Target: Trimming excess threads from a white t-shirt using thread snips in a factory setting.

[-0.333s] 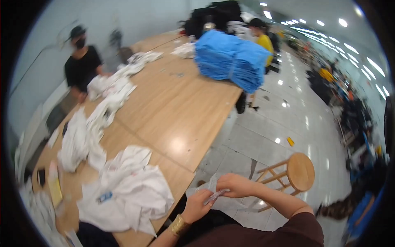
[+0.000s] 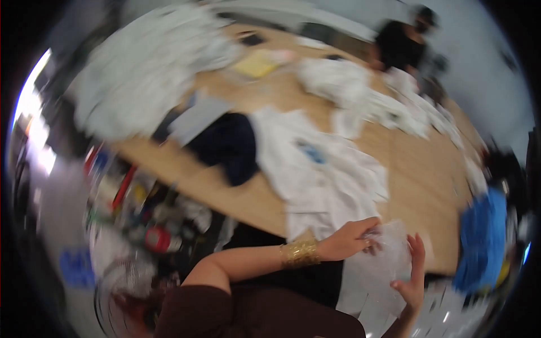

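My left hand (image 2: 350,239), with a wide gold cuff at its wrist, is closed on a crumpled clear plastic bag (image 2: 390,248). On the bag's other side, my right hand (image 2: 413,277) has its thumb and fingers apart. Its fingertips are at the plastic's edge; whether they press on it is blurred. Just beyond my left hand a white garment (image 2: 332,186) lies spread on the wooden table (image 2: 420,169), with a small blue item (image 2: 311,152) on top. A dark navy cloth (image 2: 228,149) is beside that garment.
A large white fabric pile (image 2: 158,67) covers the table's left end. White garments (image 2: 360,93) run toward a person in black (image 2: 401,45) across the table. A blue stack (image 2: 482,239) stands at right. Below the table's left edge are cluttered items (image 2: 152,208) and a wire-guarded fan (image 2: 127,287).
The head view has swung left, bringing the white pile and clutter into sight. My hands, close together before, are now apart with the plastic bag opened out between them.
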A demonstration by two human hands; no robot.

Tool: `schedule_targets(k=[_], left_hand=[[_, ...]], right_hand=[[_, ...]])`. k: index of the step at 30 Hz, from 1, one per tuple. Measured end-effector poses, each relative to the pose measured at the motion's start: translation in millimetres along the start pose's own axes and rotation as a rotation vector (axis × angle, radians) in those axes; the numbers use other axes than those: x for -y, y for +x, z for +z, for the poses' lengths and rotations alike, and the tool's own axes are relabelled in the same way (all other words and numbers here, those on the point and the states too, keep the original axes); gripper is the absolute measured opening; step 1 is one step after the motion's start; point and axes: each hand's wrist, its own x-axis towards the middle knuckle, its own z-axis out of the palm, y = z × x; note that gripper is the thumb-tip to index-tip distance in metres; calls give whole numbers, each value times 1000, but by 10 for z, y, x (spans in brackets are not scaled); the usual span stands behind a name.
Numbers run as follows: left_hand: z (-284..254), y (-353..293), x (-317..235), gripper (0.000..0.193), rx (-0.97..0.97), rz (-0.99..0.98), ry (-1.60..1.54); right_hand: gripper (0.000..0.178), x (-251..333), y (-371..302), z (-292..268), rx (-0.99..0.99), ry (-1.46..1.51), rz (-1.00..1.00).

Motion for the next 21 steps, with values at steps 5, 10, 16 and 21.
schedule_targets(k=[5,10,16,21], left_hand=[[-610,-746,-168,32,-362,216,34],[-964,-1827,-338,84,-795,331,629],[-1476,-3151,-721,51,-1269,170,406],[-3015,-4484,-65,46,-2121,317,478]], right_hand=[[63,272,731,1091,203,-40,26],[52,751,1177,2134,424,32,-284],[52,1044,1338,2816,616,8,-406],[45,688,1490,2566,593,-130,-421]])
